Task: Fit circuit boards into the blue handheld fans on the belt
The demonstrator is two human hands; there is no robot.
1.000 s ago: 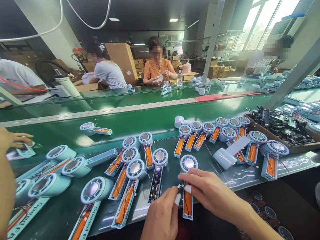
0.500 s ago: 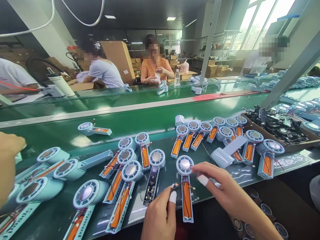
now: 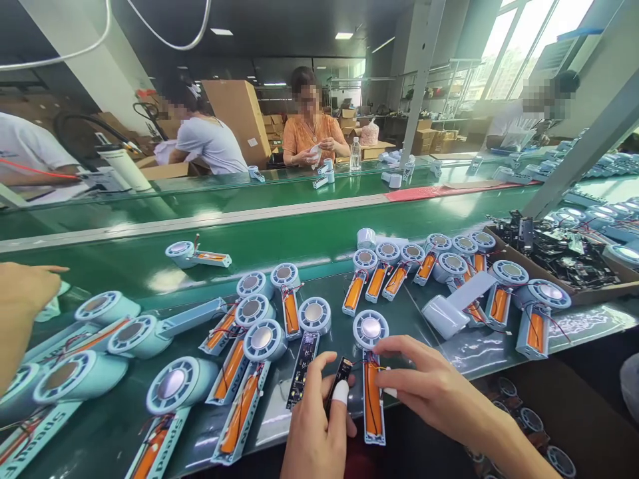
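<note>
Two hands of ours meet over a pale-blue plastic fan (image 3: 370,328) lying at the near edge of the glossy green table (image 3: 399,318). Its round, spoked head with a silvery disc points away from us; its long, straight handle, filled with smooth orange, runs towards us. Our left hand (image 3: 319,416) pinches a slim, dark circuit board (image 3: 341,376), tilted lengthwise away. Our right hand (image 3: 434,379) is narrow beside the thin wires (image 3: 380,368); we cannot tell whether it grips them.
</note>
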